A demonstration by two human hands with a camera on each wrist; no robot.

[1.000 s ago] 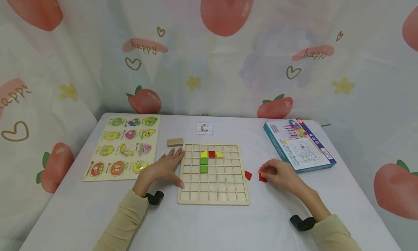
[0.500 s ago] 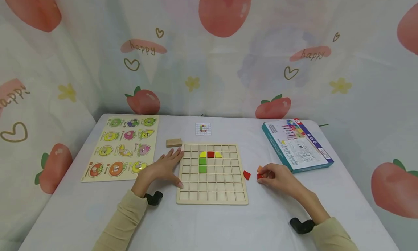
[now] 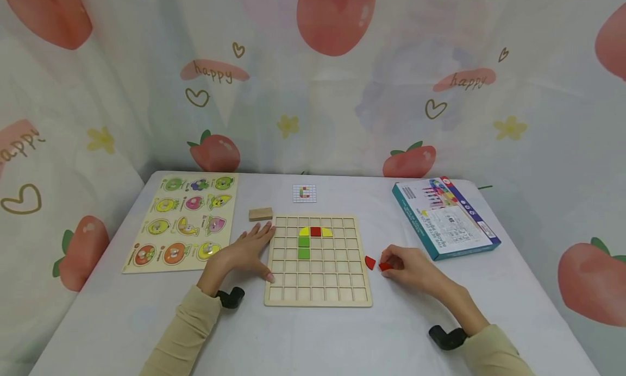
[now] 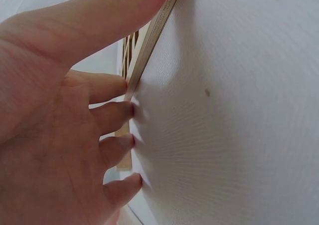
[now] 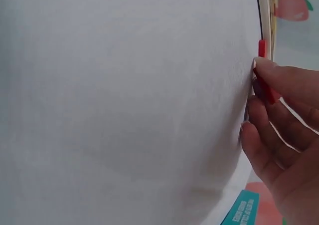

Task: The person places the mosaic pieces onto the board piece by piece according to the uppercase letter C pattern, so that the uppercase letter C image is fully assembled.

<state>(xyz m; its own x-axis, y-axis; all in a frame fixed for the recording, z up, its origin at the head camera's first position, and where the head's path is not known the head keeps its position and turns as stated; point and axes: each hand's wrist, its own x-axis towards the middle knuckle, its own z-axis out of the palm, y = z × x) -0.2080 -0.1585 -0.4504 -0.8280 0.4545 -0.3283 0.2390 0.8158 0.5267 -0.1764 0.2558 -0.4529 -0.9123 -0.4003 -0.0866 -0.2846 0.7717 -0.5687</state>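
Observation:
A wooden grid board [image 3: 318, 300] lies flat in the middle of the table, with yellow, red and green tiles [image 3: 304, 253] in its upper cells. My left hand [image 3: 244, 252] rests along the board's left edge, fingers spread and thumb at the lower side. Just right of the board, my right hand [image 3: 411, 264] pinches a red tile [image 5: 264, 87] between thumb and fingers, tilted in the right wrist view. Beside it, by the board's right edge, lies a red quarter-circle tile [image 3: 370, 262]. The pinching fingers hide part of the held tile.
Behind the board lies a small pattern card [image 3: 305, 193]. A small wooden block [image 3: 261, 214] sits off the board's top left corner. To the left is a fruit puzzle board [image 3: 186, 245]; a teal-sided box [image 3: 445, 218] stands at the back right.
My right hand has shifted left with the red tile, nearer the quarter-circle tile. An orange piece seen at its fingertips earlier is now out of sight. The left hand stays put.

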